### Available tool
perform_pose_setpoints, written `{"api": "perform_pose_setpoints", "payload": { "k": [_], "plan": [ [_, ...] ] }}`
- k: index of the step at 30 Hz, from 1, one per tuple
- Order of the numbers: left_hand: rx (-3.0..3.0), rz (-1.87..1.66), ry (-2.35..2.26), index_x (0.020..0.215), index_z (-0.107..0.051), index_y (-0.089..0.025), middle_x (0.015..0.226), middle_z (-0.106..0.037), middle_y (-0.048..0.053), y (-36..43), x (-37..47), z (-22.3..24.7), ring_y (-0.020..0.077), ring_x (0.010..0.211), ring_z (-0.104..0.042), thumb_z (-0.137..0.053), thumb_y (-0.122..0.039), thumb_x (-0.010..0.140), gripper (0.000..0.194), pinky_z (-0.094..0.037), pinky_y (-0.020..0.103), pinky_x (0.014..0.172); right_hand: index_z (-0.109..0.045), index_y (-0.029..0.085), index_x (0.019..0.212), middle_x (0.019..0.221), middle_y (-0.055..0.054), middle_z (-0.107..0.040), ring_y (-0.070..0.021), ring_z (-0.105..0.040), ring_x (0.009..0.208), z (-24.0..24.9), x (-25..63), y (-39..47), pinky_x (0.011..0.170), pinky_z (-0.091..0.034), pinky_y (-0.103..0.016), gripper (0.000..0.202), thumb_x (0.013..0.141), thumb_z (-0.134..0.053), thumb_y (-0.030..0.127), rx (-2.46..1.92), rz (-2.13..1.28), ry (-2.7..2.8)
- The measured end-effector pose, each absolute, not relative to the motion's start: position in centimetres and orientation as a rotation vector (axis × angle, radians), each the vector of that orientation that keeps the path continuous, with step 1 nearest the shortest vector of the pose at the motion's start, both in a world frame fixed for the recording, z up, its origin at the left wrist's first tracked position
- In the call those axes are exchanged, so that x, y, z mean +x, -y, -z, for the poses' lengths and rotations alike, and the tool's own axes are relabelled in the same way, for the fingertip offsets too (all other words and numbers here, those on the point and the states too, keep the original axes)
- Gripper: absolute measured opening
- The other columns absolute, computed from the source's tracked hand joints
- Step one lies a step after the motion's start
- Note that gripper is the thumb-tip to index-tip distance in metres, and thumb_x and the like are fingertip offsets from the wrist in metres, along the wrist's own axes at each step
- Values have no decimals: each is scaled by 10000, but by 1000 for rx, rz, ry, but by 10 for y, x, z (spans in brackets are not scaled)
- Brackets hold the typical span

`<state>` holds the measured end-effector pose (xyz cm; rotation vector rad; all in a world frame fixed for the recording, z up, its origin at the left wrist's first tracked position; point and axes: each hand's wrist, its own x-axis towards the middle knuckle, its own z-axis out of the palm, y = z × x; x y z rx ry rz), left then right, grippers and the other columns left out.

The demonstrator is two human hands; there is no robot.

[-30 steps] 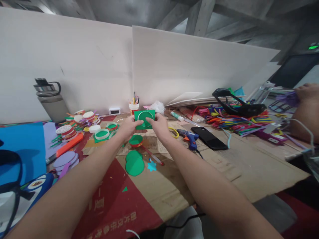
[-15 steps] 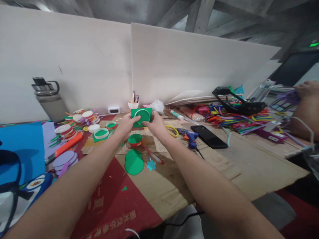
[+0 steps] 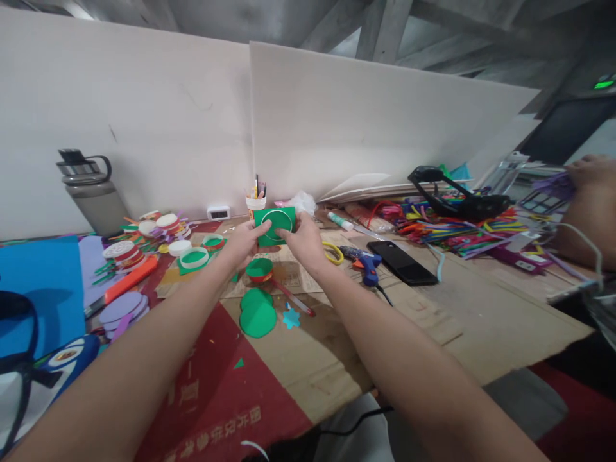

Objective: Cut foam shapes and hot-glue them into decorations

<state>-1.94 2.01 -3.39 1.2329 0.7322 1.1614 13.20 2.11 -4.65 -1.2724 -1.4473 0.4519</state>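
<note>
The green card [image 3: 278, 222] is held up off the surface [image 3: 337, 372], its white-ringed face toward the wearer, long axis running side to side. It sits between both hands: left grip [image 3: 244, 240] pinching its left end, right grip [image 3: 306, 240] its right.

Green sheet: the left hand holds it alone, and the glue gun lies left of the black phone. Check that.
Not alone: in the head view, the left hand and the right hand both hold the green sheet. The glue gun does lie left of the black phone.
</note>
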Motion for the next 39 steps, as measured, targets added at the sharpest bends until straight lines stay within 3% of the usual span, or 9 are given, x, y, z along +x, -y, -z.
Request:
{"api": "perform_pose_setpoints", "payload": {
  "k": [7,14,17,21,26,35,39],
  "plan": [
    [1070,-1246,-697,985,-660,-152,952,-753,107,-22,-25,36,223,899,-719,-689,-400,843,288,-614,391,770,-501,209,895,893,-51,-655,-188,-615,812,42,130,-20,787,-474,-334,270,870,-531,476,-1142,-563,1375],
    [1095,-1374,-631,975,-654,-161,972,-752,88,-27,-27,37,212,973,-698,-777,-419,755,361,-581,388,857,-500,205,898,982,-69,-620,-188,-577,925,40,128,-21,895,-470,-367,181,863,-545,377,-1149,-550,1277],
    [1174,-1503,-663,982,-679,-167,1015,-743,75,-28,-23,39,204,984,-683,-792,-420,726,377,-564,365,873,-502,211,900,987,-59,-607,-179,-595,888,42,122,-22,815,-519,-351,186,860,-563,382,-1082,-823,1155],
    [1538,-1565,-896,987,-741,-183,1007,-743,51,-25,-19,41,234,1028,-655,-778,-369,724,324,-506,341,935,-505,215,928,875,-23,-601,-133,-607,695,41,113,-17,716,-549,-314,237,916,-525,451,-830,-1294,977],
    [1992,-1414,-955,1110,-737,-242,1197,-702,49,-15,-19,33,258,1148,-602,-742,-286,754,359,-417,335,1032,-517,220,906,735,20,-596,-110,-590,605,37,117,-13,690,-551,-278,181,948,-518,396,-719,-1437,862],
    [2165,-1217,-966,1176,-662,-234,1246,-626,85,-15,-38,-2,295,1176,-539,-859,-269,598,612,-410,378,1009,-599,226,904,782,-15,-634,-164,-617,730,34,120,-9,738,-560,-340,370,883,-545,591,-625,-1584,1066],
    [2153,-1501,-974,1176,-628,-223,1303,-574,103,-12,-33,-5,323,1271,-461,-878,-315,580,653,-360,400,1065,-568,222,883,803,-47,-651,-191,-639,775,36,119,-14,816,-569,-388,527,871,-425,729,-666,-1544,943]
  ]
}}
